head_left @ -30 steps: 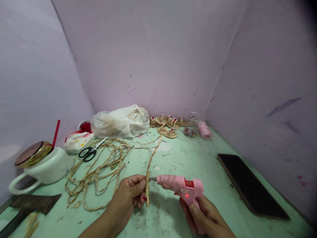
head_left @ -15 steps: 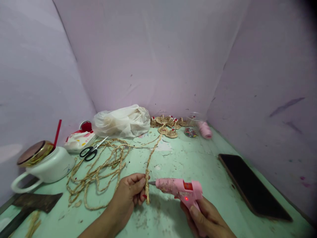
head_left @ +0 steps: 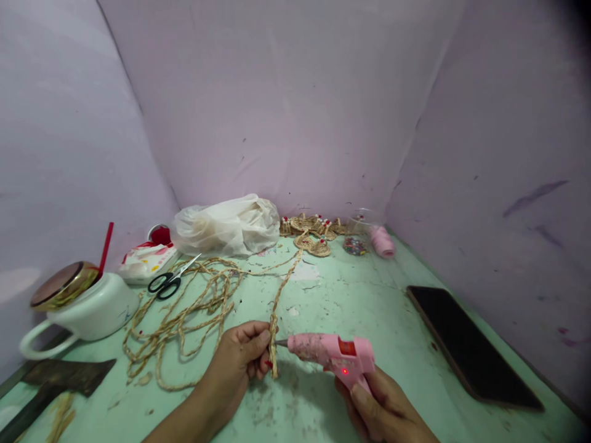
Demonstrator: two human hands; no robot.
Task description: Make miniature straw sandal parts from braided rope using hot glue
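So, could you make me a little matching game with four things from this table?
1. Glue gun
2. Phone
3. Rope end
4. Mug

A. Lying at the far right
B. White, with a handle
C. Pink, in the right hand
D. Pinched in the left hand

Right pairs: 1-C, 2-A, 3-D, 4-B

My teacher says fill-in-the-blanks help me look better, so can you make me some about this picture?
1. The right hand holds a glue gun whose body is ____.
2. The left hand pinches a braided cord, and the little light on the glue gun glows ____.
3. The handles of the scissors are ____.

Missing words: pink; red; black.
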